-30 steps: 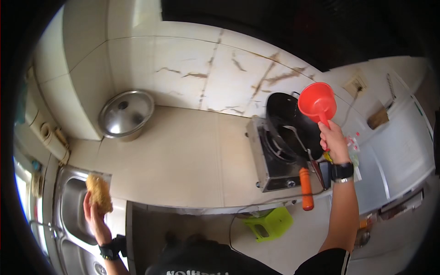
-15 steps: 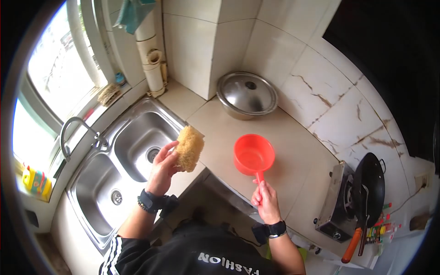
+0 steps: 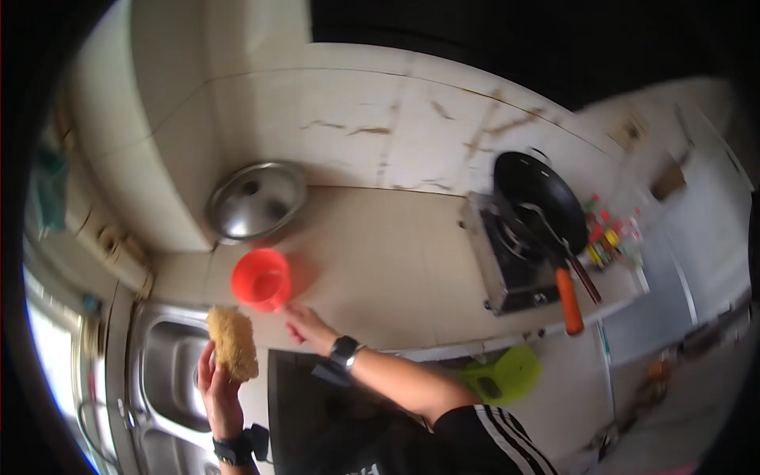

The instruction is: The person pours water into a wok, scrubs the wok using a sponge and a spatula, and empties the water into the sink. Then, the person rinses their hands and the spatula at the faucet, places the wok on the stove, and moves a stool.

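A yellowish loofah sponge [image 3: 234, 343] is gripped in my left hand [image 3: 220, 393], raised near the steel sink [image 3: 168, 370]. My right hand [image 3: 310, 326] has its fingers closed at the handle end of a red plastic water dipper [image 3: 260, 279]. The dipper's cup faces up over the counter, and its inside looks bare. Just behind it stands a lidded steel pot [image 3: 257, 203]. Motion blur softens the fingers of my right hand.
On the right, a black wok [image 3: 541, 190] with an orange handle sits on a gas stove [image 3: 507, 261]. Several bottles [image 3: 613, 237] stand beyond it. A green plastic item [image 3: 507, 374] is below the counter edge. The tiled wall [image 3: 356, 119] runs behind the counter [image 3: 380, 261].
My view has swung to the right, so the sink and pot appear farther left and the stove nearer the middle. Both hands keep the loofah and the dipper.
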Motion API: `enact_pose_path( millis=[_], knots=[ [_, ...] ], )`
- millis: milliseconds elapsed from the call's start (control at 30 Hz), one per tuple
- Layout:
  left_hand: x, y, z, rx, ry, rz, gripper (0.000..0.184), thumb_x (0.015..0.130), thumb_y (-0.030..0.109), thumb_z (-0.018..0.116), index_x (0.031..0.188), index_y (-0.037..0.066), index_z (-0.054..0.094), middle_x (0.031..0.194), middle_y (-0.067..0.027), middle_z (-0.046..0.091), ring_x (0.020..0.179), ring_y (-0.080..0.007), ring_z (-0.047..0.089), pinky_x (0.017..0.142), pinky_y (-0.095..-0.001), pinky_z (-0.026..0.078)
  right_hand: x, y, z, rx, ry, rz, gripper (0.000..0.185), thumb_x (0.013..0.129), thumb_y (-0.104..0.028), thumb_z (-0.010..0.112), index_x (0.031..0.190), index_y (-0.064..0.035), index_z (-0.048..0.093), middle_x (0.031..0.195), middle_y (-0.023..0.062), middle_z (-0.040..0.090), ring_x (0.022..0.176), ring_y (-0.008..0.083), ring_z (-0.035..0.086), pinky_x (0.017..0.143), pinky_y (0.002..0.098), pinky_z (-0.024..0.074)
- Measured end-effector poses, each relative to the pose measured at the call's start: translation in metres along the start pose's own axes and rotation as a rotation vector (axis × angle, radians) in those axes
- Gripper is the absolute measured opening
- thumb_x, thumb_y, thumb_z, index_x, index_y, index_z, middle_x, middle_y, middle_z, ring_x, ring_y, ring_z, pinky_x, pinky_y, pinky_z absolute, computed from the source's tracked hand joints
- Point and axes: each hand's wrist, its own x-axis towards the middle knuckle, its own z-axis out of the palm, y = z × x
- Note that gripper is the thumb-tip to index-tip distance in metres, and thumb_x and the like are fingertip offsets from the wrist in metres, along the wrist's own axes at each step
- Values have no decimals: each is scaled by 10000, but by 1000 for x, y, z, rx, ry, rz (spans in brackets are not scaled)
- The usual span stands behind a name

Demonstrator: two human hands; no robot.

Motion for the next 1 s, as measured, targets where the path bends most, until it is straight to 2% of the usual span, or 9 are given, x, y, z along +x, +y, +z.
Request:
enact_pose_path(
  millis=[67, 133, 167, 333, 533, 767, 833, 933, 1000],
  knots=[
    [6, 1, 21, 30, 6, 20, 459, 892, 182, 527, 1298, 18, 391, 1156, -117, 532, 996, -199, 561, 831, -321, 473, 20, 17, 7, 34, 10, -232, 308, 910, -358, 523, 1088, -107, 540, 779, 12, 496, 648, 82, 453, 516, 229, 377],
    [15, -10, 24, 70, -86, 13, 501, 889, 206, 539, 1324, 33, 363, 1214, -118, 496, 1023, -218, 554, 839, -339, 468, 17, 33, -3, -516, 336, -615, 295, 894, -249, 540, 1139, -85, 525, 940, 71, 530, 830, 156, 511, 614, 274, 434],
    [19, -14, 26, 130, -155, 31, 563, 889, 269, 547, 1354, 43, 327, 1258, -121, 473, 1038, -236, 545, 848, -352, 455, 2, 26, -4, -1131, 643, -648, 311, 880, -193, 551, 1164, -73, 515, 1014, 96, 529, 929, 199, 522, 668, 298, 453],
    [11, -34, 80, 290, -313, 204, 601, 885, 293, 544, 1370, 37, 298, 1274, -156, 450, 1099, -249, 507, 918, -357, 400, -120, -16, -8, -630, 433, -775, 365, 855, -55, 563, 1212, -64, 489, 972, 111, 535, 744, 260, 579, 683, 357, 483],
    [-25, -54, 159, 382, -661, 163, 474, 885, 66, 494, 1328, 1, 336, 1272, -159, 433, 1118, -243, 490, 944, -352, 412, -203, -20, -29, -665, 499, -937, 794, 816, -43, 622, 1444, -133, 144, 1196, 129, 401, 901, 223, 534, 689, 313, 497],
    [-100, -107, 243, 576, -852, 188, 366, 864, 30, 535, 1219, -14, 460, 1086, -109, 541, 933, -174, 566, 787, -292, 479, -305, 8, -110, -425, 494, -720, 872, 790, -7, 641, 1454, -109, 86, 1319, 155, 337, 1106, 212, 459, 791, 300, 481],
    [-126, -122, 266, 625, -895, 175, 359, 858, 60, 564, 1205, 5, 489, 1086, -96, 532, 900, -164, 569, 750, -281, 482, -337, 18, -133, -246, 478, -736, 858, 798, 11, 629, 1452, -91, 82, 1390, 164, 279, 1197, 233, 403, 911, 323, 433],
    [-168, -142, 305, 587, -1002, 177, 331, 804, -25, 582, 1131, -4, 536, 969, -75, 531, 841, -155, 567, 690, -269, 492, -375, 40, -169, -469, 682, -967, 820, 820, 26, 610, 1448, -71, 92, 1357, 152, 347, 1211, 224, 407, 952, 327, 406],
    [-190, -144, 330, 602, -1111, 206, 374, 775, -39, 601, 1140, 13, 538, 997, -75, 529, 875, -167, 568, 719, -284, 503, -406, 39, -188, -120, 522, -853, 766, 847, 6, 583, 1447, -70, 112, 1340, 119, 369, 1172, 196, 442, 934, 308, 415]
  ],
)
